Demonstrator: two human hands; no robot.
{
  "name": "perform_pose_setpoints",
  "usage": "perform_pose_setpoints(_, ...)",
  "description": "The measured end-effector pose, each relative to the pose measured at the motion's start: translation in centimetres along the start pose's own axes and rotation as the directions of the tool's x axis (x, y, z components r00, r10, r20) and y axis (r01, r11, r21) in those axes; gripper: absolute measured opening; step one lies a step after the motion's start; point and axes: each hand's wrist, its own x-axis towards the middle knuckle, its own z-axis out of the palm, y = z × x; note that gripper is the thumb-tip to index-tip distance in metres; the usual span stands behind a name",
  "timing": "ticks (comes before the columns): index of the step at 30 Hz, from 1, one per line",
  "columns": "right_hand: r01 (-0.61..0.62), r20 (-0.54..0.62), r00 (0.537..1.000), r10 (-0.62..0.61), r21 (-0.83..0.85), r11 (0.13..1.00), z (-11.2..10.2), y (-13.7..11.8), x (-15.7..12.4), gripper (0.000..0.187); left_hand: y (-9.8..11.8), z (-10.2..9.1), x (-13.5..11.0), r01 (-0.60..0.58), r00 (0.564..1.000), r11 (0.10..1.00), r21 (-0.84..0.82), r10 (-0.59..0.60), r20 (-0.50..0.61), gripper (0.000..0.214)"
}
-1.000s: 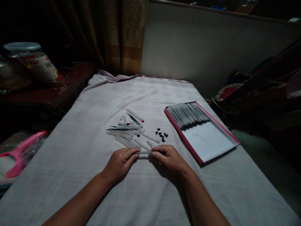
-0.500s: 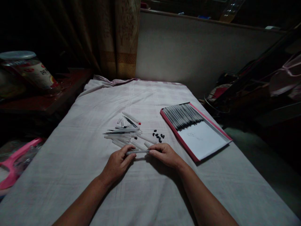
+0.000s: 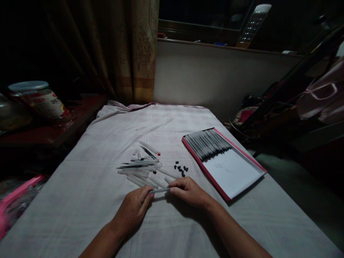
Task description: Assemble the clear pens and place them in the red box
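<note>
The left hand [image 3: 135, 206] has its grip closed, thumb and fingers pinching one end of a slim pen barrel [image 3: 160, 190]. The right hand [image 3: 189, 191] has its grip closed on the opposite end. The pen barrel spans the gap between them, near the cloth-covered surface [image 3: 166, 233]. Loose pen parts [image 3: 142, 162] (one clear tube [image 3: 149, 147] has a red end) lie just beyond. Small black plugs [image 3: 179, 167] lie beside these; a red-edged box [image 3: 212, 178], farther right, holds a row of pens [image 3: 206, 143].
</note>
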Motion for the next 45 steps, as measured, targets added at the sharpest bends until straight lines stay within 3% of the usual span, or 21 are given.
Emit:
perform_pose_setpoints(5,0.051,0.032,0.998,-0.049,-0.059,0.997,-0.4,-0.6,0.4,0.027,-0.3,0.3,-0.1,0.019,1.000,1.000,0.000,-0.019,-0.007,0.026)
perform_pose_setpoints(11,0.013,0.093,0.996,-0.011,-0.024,1.000,-0.3,-0.1,0.8,0.029,-0.1,0.3,-0.2,0.072,0.997,0.997,-0.025,-0.072,0.026,0.028)
perform_pose_setpoints(25,0.028,0.052,0.998,-0.024,-0.080,0.996,0.0,0.5,0.6,0.032,-0.1,0.2,0.1,0.141,0.989,0.990,-0.027,-0.140,0.055,0.028)
perform_pose_setpoints(34,-0.021,-0.084,0.996,0.024,0.034,0.999,0.5,0.9,0.0,0.040,-0.3,-0.5,0.2,0.283,0.959,0.935,-0.214,-0.280,0.048,0.035)
perform_pose_setpoints(45,-0.020,-0.046,0.999,0.019,-0.037,0.999,0.4,0.8,-0.2,0.034,-0.3,-0.2,-0.4,0.093,0.992,0.993,-0.071,-0.098,-0.079,0.026)
